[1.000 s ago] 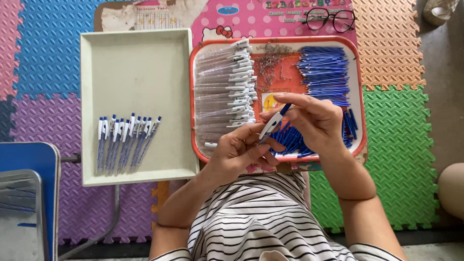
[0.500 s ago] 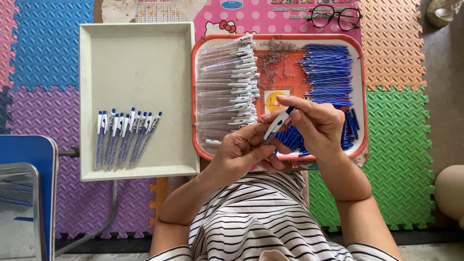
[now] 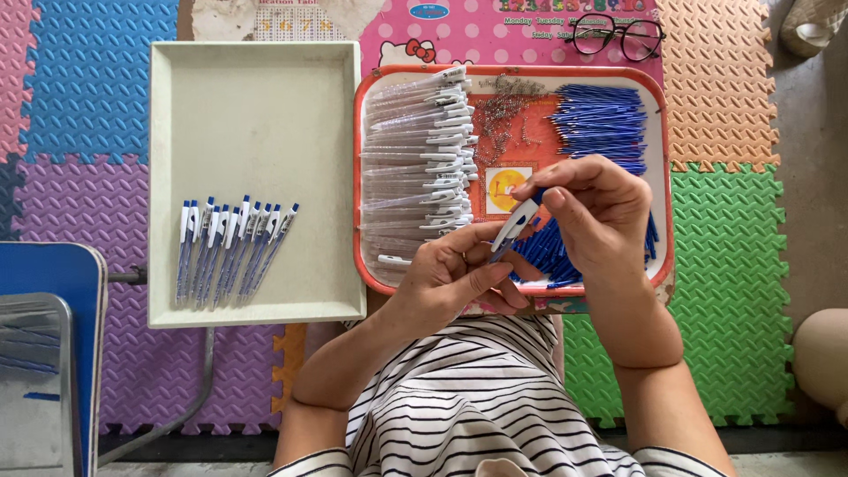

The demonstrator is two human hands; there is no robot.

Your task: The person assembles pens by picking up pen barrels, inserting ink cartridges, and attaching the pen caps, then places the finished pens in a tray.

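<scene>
Shirt: your striped top fills the bottom centre of the frame, nearest the camera.
Left hand: just above the shirt, lower centre; your fingers are curled shut around the lower end of the pen, thumb across the front.
Pen: white and blue, tilted up to the right, held between both your hands over the lower edge of the red tray.
Right hand: right of centre; your fingertips are pinched on the pen's upper end, the other fingers bent and loosely arched over the refills.
Red tray: centre right of the frame, right under your hands.
Barrels: a stack of clear barrels with white clips along the red tray's left side.
Springs: a small loose heap of metal springs in the tray's upper middle.
Refills: blue refills piled on the tray's right side, partly hidden by your right hand.
White tray: left of the red tray, just beside it.
Finished pens: a row of blue and white pens lying side by side in the white tray's lower left.
Glasses: folded open at the top of the frame, beyond the red tray.
Mats: coloured foam tiles under everything.
</scene>
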